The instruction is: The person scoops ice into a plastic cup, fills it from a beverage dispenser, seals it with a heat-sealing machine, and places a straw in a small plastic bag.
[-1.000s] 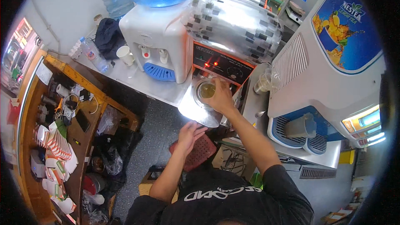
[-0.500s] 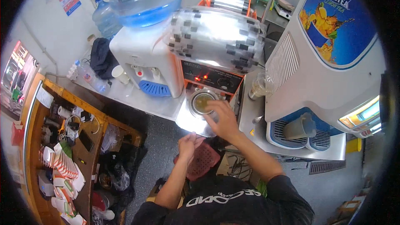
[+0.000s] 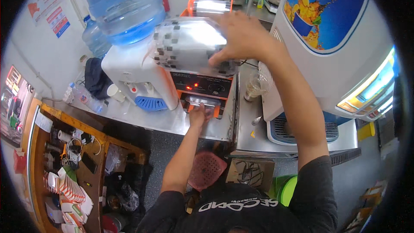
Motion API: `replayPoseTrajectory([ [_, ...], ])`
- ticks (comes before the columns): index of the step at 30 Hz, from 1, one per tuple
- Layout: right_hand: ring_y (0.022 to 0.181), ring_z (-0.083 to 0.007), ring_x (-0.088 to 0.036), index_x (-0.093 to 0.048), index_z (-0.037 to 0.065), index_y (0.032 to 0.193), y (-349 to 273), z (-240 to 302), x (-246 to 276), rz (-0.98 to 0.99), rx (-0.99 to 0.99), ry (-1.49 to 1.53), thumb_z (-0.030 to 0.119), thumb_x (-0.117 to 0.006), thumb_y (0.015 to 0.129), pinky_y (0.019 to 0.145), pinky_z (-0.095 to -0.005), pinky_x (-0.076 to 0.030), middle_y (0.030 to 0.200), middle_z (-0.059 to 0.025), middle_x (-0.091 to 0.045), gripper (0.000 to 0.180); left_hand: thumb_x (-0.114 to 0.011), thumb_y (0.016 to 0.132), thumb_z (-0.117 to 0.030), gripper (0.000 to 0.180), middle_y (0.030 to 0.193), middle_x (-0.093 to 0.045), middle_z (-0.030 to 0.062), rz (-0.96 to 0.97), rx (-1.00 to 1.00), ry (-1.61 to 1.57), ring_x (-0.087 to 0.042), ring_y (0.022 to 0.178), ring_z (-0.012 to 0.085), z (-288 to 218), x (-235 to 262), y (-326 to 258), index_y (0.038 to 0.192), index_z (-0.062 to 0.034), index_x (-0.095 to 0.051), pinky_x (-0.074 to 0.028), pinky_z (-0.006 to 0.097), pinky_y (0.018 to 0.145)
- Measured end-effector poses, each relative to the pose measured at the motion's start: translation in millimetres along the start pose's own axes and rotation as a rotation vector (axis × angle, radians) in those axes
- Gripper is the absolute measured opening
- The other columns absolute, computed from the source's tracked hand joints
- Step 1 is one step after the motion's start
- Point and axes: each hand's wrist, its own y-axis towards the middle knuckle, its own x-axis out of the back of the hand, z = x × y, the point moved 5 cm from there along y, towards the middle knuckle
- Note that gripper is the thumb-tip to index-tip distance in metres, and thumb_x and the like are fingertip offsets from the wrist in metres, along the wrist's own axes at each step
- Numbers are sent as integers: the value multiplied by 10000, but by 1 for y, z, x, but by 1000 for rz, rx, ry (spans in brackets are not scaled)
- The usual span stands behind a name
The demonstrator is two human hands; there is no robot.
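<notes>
in the middle of the frame stands a sealing machine point(image 3: 203, 79) with an orange frame and a black front panel, where two red lights point(image 3: 196, 84) glow to the left of a round dial point(image 3: 216, 88). the left hand point(image 3: 199, 115) is at the machine's lower opening, its fingers bent at the front edge of a metal tray point(image 3: 202, 102); the fingertips are partly hidden, so whether they grip the tray or only rest against it cannot be told. the right hand point(image 3: 243, 37) is raised to the upper centre, released, with fingers and thumb parted, overlapping the right end of a clear film roll point(image 3: 185, 39) patterned with dark squares. a silver spool point(image 3: 211, 6) sits behind the roll between orange discs.

left of the machine, a white water dispenser point(image 3: 131, 71) carries a big blue-tinted bottle point(image 3: 125, 13), and a paper cup point(image 3: 115, 93) stands beside the dispenser. at centre right, a clear plastic cup point(image 3: 253, 90) and a spoon point(image 3: 256, 121) are on a steel counter point(image 3: 241, 127), next to a large white drink machine point(image 3: 327, 73). a pink perforated stool point(image 3: 208, 170) stands on the floor at lower centre, and striped paper boxes point(image 3: 73, 190) lie on a wooden shelf at lower left.
</notes>
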Motion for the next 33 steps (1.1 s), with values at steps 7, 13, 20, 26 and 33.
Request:
replayPoseTrajectory([
  [7, 1249, -348, -474, -450, 195, 1418, -40, 8, -36, -381, -16, 23, 405, -814, 663, 1022, -645, -328, 1324, -145, -523, 865, -665, 932, -360, 387, 930, -735, 117, 1187, -365, 1022, -705, 880, 149, -171, -58, -130, 1047, 10, -667, -547, 308, 784],
  [13, 1407, -349, -332, -492, 270, 1397, -62, 35, -99, -884, 102, -227, 312, -560, 904, 1064, -681, -273, 1502, -111, -409, 499, -847, 661, -224, 606, 1203, -640, 162, 815, -1166, 1089, -627, 1093, 232, -427, -88, -179, 1191, -40, -619, -483, 375, 938],
  [20, 1423, -307, -298, -595, 253, 1295, -100, 45, -159, -710, 336, -54, 198, -697, 781, 1134, -652, -158, 1465, -8, -472, 528, -920, 496, -224, 1194, 1494, -427, 157, 860, -809, 1599, -417, 1367, 291, -401, -136, -84, 1515, -88, -313, -303, 421, 1157],
  [26, 1287, -328, -404, -617, 216, 1210, -96, -1, -58, -904, 83, 448, 227, -751, 700, 1002, -551, -313, 1341, -88, -502, 528, -922, 468, -249, 1129, 1401, -480, 169, 155, -1466, 1656, -453, 1305, 360, -333, -107, -136, 1442, -105, -370, -325, 486, 1102],
  [33, 1372, -409, -337, -575, 207, 1293, -67, 12, -62, -669, 107, 58, 304, -739, 747, 1031, -608, -314, 1409, -36, -478, 578, -875, 576, -232, 1008, 1463, -415, 144, -185, -1566, 1462, -365, 1362, 392, -281, -74, -190, 1458, -144, -396, -260, 640, 1081],
])
